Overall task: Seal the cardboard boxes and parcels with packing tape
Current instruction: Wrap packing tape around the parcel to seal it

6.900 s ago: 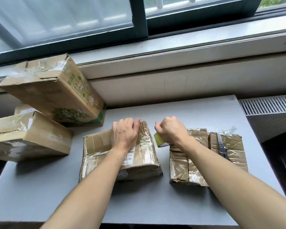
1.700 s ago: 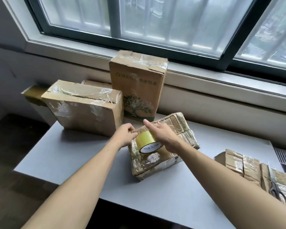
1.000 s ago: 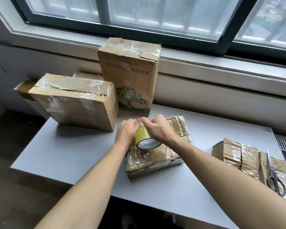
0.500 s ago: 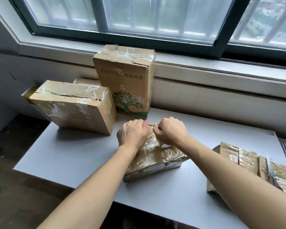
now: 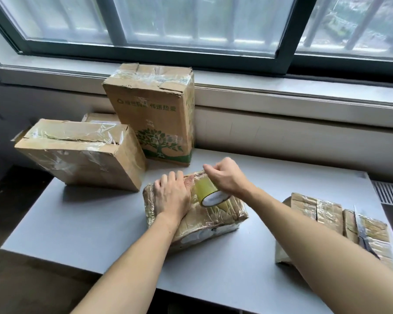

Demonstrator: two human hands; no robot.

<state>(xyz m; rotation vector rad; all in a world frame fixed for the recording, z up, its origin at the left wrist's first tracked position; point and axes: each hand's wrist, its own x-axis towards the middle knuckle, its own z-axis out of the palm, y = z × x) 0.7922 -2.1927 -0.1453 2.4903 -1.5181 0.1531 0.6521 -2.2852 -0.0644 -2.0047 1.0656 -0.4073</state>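
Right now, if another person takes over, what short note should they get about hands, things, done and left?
Left hand lies flat on the middle parcel, pressing it down.
Right hand grips the tape roll on top of that parcel.
Scissors lie on the right parcels; tall box and flat box stand at left.
Done: boxes and parcels in view show tape.
Left: likely finish this strip, cut it, check the rest.
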